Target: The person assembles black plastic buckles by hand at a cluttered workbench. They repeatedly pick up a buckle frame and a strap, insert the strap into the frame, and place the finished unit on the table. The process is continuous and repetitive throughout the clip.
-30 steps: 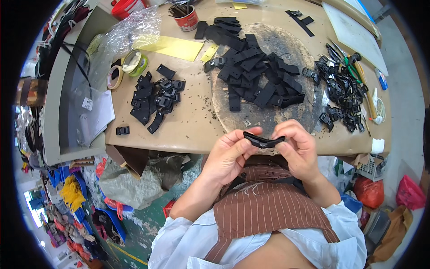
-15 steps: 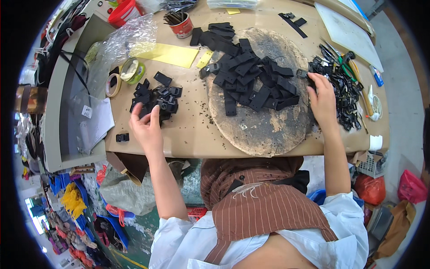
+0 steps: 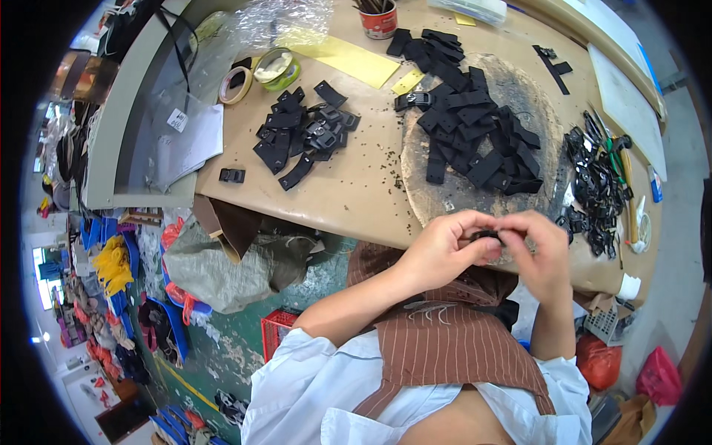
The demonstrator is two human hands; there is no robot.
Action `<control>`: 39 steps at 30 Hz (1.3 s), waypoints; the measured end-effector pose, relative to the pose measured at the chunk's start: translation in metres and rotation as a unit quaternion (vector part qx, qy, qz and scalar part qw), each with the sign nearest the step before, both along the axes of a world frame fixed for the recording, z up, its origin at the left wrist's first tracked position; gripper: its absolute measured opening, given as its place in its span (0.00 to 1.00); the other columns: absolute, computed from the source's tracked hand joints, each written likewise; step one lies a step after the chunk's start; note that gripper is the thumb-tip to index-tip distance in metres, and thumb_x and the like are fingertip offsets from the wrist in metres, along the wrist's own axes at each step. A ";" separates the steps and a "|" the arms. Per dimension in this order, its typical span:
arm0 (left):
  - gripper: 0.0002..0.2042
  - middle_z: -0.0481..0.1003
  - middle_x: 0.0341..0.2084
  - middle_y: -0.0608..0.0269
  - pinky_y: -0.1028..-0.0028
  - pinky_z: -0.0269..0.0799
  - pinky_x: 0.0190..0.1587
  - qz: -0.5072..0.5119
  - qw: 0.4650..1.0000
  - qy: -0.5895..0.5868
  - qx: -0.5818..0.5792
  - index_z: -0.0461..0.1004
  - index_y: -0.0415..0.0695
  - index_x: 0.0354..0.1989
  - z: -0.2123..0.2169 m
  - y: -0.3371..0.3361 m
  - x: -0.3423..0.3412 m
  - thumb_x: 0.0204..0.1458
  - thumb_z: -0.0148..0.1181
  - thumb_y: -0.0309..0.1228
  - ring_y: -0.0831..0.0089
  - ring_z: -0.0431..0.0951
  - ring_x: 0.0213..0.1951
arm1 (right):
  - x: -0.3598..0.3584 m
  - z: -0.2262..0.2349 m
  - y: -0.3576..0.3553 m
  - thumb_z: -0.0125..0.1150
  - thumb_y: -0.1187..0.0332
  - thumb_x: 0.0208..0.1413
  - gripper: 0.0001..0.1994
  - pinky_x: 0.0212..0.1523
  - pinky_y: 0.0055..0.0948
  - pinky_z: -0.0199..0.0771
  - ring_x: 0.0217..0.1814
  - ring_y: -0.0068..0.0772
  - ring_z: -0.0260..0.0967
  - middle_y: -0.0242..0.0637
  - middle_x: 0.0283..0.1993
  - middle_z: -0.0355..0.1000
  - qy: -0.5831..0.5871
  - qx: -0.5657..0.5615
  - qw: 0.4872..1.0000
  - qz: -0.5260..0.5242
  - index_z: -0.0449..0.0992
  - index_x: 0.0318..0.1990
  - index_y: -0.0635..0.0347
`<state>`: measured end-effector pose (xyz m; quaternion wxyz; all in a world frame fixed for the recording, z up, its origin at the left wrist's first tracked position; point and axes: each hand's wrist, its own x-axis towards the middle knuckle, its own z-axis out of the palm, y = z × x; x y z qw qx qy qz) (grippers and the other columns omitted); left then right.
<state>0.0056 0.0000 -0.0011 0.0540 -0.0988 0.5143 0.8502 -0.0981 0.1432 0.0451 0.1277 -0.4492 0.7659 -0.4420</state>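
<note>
Brown, smooth covering spreads over the table (image 3: pixel 356 211), peppered with tiny dark specks beside one round, scorched-looking board (image 3: pixel 437 204) with a rough, mottled face. Two heaps of black pieces lie here: a larger one of flat, punched fabric-like strips (image 3: pixel 482 119) on the board, too overlapped to count, and a smaller one of strips mixed with glossy plastic buckles (image 3: pixel 278 141) to its left. One single black buckle (image 3: pixel 231 176) sits apart near the front edge. At right, one dense tangle of shiny black parts (image 3: pixel 593 178) defies counting.

One small, dark, curved piece (image 3: pixel 486 235) is held in front of the person, by the table's near edge. The left hand (image 3: pixel 454 248) has its grip clamped on it, thumb against fingers. The right hand (image 3: pixel 543 248) meets its other end, blurred; whether that grip is closed on it I cannot tell.

Farther back are one ring of tan tape (image 3: pixel 236 99), one round green tub (image 3: pixel 288 78) with white contents, one red cylindrical can (image 3: pixel 380 26) and one long yellow sheet (image 3: pixel 356 63).
</note>
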 end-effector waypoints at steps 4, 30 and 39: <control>0.10 0.76 0.33 0.59 0.78 0.77 0.37 0.011 0.999 -0.044 0.003 0.71 0.36 0.45 0.010 -0.008 0.005 0.56 0.52 0.26 0.75 0.78 0.35 | 0.008 0.004 0.004 0.64 0.73 0.45 0.12 0.38 0.29 0.71 0.38 0.39 0.71 0.42 0.39 0.71 -0.014 -0.059 0.998 0.015 0.75 0.40 0.63; 0.09 0.74 0.35 0.66 0.83 0.70 0.37 0.116 0.988 -0.030 0.098 0.70 0.40 0.43 0.003 -0.001 0.022 0.53 0.56 0.23 0.82 0.73 0.37 | 0.034 -0.040 0.000 0.74 0.71 0.34 0.14 0.32 0.23 0.67 0.34 0.28 0.65 0.35 0.37 0.66 0.102 -0.137 0.984 0.049 0.78 0.32 0.56; 0.08 0.76 0.31 0.66 0.81 0.69 0.37 -0.041 0.995 -0.006 -0.096 0.76 0.38 0.39 0.005 -0.015 0.031 0.51 0.59 0.25 0.82 0.74 0.35 | 0.002 -0.017 0.013 0.69 0.74 0.40 0.20 0.35 0.24 0.72 0.36 0.27 0.69 0.38 0.43 0.68 -0.141 -0.047 0.974 0.170 0.76 0.45 0.61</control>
